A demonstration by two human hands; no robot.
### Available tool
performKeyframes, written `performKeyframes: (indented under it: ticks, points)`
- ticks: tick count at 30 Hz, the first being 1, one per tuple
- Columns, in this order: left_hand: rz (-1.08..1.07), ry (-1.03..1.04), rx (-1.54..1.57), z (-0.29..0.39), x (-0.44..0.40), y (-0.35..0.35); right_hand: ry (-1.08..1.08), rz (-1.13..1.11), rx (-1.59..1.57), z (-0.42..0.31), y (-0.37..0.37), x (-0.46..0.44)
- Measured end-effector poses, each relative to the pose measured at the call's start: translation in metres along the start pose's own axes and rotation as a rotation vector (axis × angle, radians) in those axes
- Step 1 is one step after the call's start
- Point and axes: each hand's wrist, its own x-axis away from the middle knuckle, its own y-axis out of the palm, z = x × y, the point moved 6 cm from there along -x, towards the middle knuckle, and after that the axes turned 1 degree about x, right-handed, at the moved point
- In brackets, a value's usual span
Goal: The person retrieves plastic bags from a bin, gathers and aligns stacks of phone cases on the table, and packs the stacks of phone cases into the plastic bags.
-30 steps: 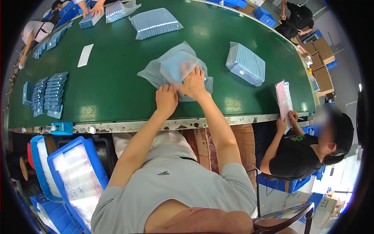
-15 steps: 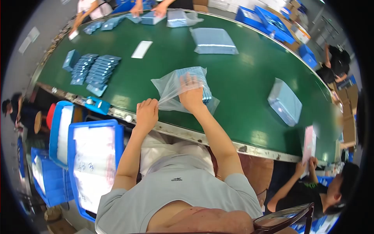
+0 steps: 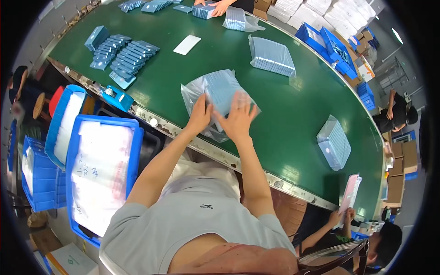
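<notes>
A clear plastic bag with a stack of light-blue packets [image 3: 221,87] inside lies on the green table in front of me. My left hand [image 3: 200,115] touches the bag's near left side, fingers pointing up along it; whether they pinch the film is unclear. On the near right part of the bag, my right hand [image 3: 237,118] rests with its fingers spread, slightly blurred. The bag's near end lies loose between and below both hands.
Rows of blue packets [image 3: 133,59], a white card [image 3: 187,45], a tape dispenser [image 3: 118,98] and more bagged stacks [image 3: 272,56] [image 3: 334,143] are on the table. Blue bins [image 3: 103,174] stand at left. A co-worker's hands [image 3: 220,7] work at the far edge; another person holds pink sheets at right.
My left hand has moved from the stretched-out bag end onto the bag's left side. My right hand has shifted to its near right part. The camera view has turned.
</notes>
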Motion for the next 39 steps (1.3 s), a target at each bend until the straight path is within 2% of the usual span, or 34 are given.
performKeyframes:
  ticks: [1,4,6,8,12,13,15,22,24,26,27,28,29,31,32,33,34,36,37,39]
  points:
    - [0.036,0.056,-0.092,0.007,0.01,0.004,0.089,0.027,0.029,0.01,-0.004,0.005]
    - [0.099,0.114,-0.158,0.015,0.018,0.01,0.058,0.01,-0.077,0.016,0.013,-0.001]
    - [0.115,0.117,-0.151,0.014,0.016,0.011,0.08,0.032,-0.121,0.006,0.028,-0.007]
    - [0.133,0.025,-0.018,0.004,0.012,0.006,0.13,0.082,-0.11,-0.001,0.036,-0.015]
    - [0.117,0.013,0.036,0.004,0.016,-0.005,0.087,-0.061,-0.189,-0.014,0.011,0.01]
    - [0.108,0.009,0.021,0.006,0.017,-0.005,0.124,-0.191,-0.151,-0.01,0.007,0.019]
    - [0.099,-0.005,0.019,0.008,0.017,0.0,0.143,-0.163,-0.143,0.002,0.016,0.025]
    - [0.141,0.145,-0.35,0.01,0.014,0.016,0.172,-0.004,-0.028,-0.001,0.064,0.001]
    - [0.161,0.167,-0.442,0.007,0.011,0.013,0.176,0.015,-0.315,0.002,0.057,0.001]
    - [0.066,0.169,-0.531,0.005,0.009,0.017,0.197,0.046,-0.399,0.014,0.05,0.015]
    - [0.107,0.146,-0.533,0.008,0.006,0.015,0.225,0.075,-0.489,0.024,0.045,0.022]
    - [0.007,0.065,-0.566,0.007,-0.001,0.021,0.201,0.036,-0.408,0.033,0.038,0.027]
    - [-0.089,-0.025,-0.596,0.005,-0.008,0.024,0.195,0.088,-0.408,0.044,0.035,0.034]
    - [-0.177,-0.007,-0.593,-0.001,-0.029,0.035,0.156,0.209,-0.265,0.031,-0.004,0.023]
    - [-0.202,0.02,-0.596,-0.003,-0.039,0.042,0.073,0.177,-0.235,0.021,-0.013,0.013]
    - [-0.231,0.017,-0.502,0.004,-0.044,0.038,-0.014,0.055,-0.125,0.011,-0.015,0.001]
    - [-0.176,0.098,-0.534,0.015,-0.047,0.029,-0.098,-0.062,-0.007,0.005,-0.011,-0.008]
    - [-0.508,0.024,-0.237,0.028,-0.063,0.007,-0.124,-0.002,-0.104,0.01,-0.011,-0.025]
    - [-0.491,0.02,-0.242,0.032,-0.071,-0.017,-0.124,0.062,-0.19,0.011,-0.01,-0.036]
    - [-0.224,0.133,0.084,0.035,-0.077,-0.076,-0.164,0.058,-0.266,-0.003,-0.004,-0.063]
